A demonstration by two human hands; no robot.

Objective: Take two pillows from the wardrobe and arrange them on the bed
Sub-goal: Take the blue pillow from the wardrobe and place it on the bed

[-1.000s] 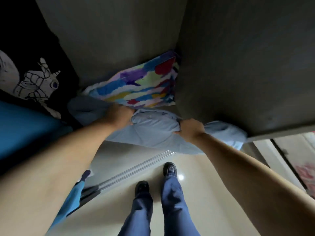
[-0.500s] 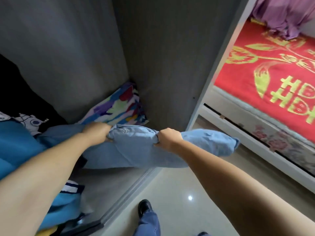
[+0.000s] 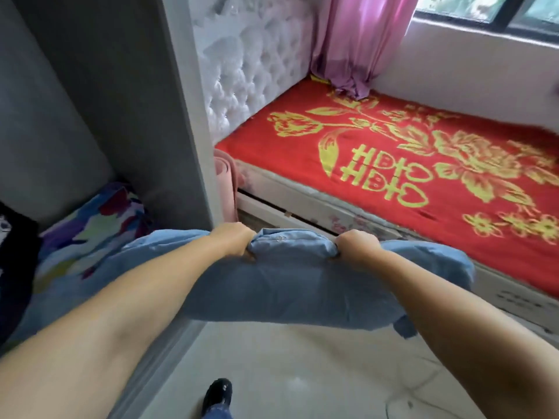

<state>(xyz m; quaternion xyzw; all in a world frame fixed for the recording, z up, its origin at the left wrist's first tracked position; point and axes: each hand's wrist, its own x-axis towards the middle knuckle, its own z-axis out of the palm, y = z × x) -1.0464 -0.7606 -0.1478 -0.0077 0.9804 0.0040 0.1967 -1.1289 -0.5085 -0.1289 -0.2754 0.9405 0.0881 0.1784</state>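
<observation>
A light blue pillow (image 3: 287, 282) hangs in the air in front of me, between the wardrobe and the bed. My left hand (image 3: 233, 238) is shut on its top edge at the left, and my right hand (image 3: 357, 246) is shut on the same edge at the right. A second pillow with a multicoloured cover (image 3: 93, 225) lies inside the wardrobe (image 3: 121, 101) at the left, partly hidden by my left arm. The bed (image 3: 408, 164), covered by a red blanket with yellow flowers, lies to the right.
A white tufted headboard (image 3: 242, 65) stands behind the wardrobe's side panel. A pink curtain (image 3: 354, 40) hangs onto the bed's far corner under a window. A rolled pink mat (image 3: 225, 179) leans between wardrobe and bed. Pale tiled floor (image 3: 302, 373) and my shoe lie below.
Both hands have drawn the blue pillow out of the wardrobe and swung it right, toward the bed. My view has turned from the wardrobe interior to the bed.
</observation>
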